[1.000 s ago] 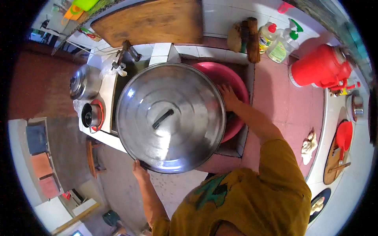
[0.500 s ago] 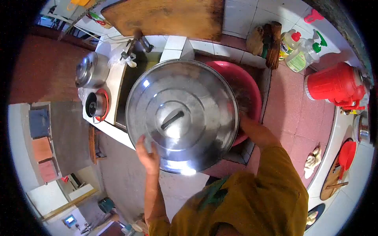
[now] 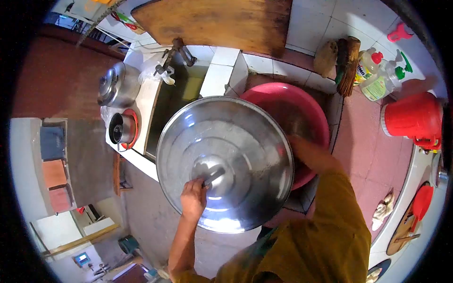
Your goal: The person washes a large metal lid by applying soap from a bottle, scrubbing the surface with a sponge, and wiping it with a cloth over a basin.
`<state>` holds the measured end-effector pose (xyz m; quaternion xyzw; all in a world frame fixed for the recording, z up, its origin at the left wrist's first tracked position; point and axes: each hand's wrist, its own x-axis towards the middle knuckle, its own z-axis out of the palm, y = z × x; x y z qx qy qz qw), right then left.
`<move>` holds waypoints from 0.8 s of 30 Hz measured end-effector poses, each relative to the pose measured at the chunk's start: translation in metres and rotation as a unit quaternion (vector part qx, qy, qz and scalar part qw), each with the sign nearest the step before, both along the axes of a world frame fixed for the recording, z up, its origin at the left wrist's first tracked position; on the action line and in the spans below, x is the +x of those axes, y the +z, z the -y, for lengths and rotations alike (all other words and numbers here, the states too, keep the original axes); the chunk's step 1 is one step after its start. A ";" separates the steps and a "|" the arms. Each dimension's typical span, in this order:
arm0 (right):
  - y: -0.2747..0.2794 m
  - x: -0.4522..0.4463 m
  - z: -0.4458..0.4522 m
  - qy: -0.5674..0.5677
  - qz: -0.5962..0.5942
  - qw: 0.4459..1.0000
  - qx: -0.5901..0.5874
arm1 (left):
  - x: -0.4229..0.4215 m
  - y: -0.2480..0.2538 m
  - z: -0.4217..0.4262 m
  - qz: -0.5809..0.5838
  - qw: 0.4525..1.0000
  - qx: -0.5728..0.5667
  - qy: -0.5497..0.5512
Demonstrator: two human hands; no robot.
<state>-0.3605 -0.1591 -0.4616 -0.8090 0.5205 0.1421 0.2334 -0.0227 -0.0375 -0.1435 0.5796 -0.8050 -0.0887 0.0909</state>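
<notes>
Moved since the earlier frame: metal lid (image 3: 236,158), drawn closer to the body so as to bare more of the pink basin (image 3: 321,129), and left hand (image 3: 193,198), shifted from over the lid's near edge to the handle (image 3: 215,176).

Largest, that lid — broad, round and shiny, handle side outward, overlapping the basin's near left part. Cannot tell whether held clear or resting on something at the rim. Next in size, the basin, with dark contents too blurred to name. Smaller, a lidded pot (image 3: 120,87) on the ledge to the left, well apart from both hands.

Then the hands. On the left, fingers curled around the near end of the handle. With the right hand (image 3: 298,146), reaching in at the basin, fingers hidden — cannot tell whether spread or gripping.

Smallest, the dark handle, near the lid's middle. Step in hand, as judged from this: taking control of the lid by its handle. Called for next, probably: a firm grip there, and balance against the lid's wide, tipping edge.
</notes>
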 end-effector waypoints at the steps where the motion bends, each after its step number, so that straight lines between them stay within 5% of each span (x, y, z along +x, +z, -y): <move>1: -0.001 0.007 -0.003 0.015 -0.002 1.000 -0.001 | 0.003 0.003 -0.008 -0.016 1.000 0.006 0.012; 7: -0.003 0.010 -0.016 0.141 -0.024 0.989 -0.036 | 0.024 0.022 -0.032 -0.003 0.999 0.008 0.043; 12: 0.086 -0.020 -0.072 0.199 -0.039 0.973 -0.113 | 0.044 0.030 -0.039 0.005 0.999 -0.022 0.045; 16: 0.076 -0.046 -0.121 0.146 -0.013 0.985 -0.086 | 0.059 0.032 -0.045 -0.002 0.998 -0.048 0.036; 19: 0.077 -0.052 -0.125 0.073 -0.145 0.987 0.000 | 0.063 0.038 -0.053 0.028 0.997 -0.045 0.051; 24: 0.064 -0.076 -0.112 -0.044 -0.174 0.911 -0.371 | 0.071 0.045 -0.073 0.045 0.995 -0.049 0.071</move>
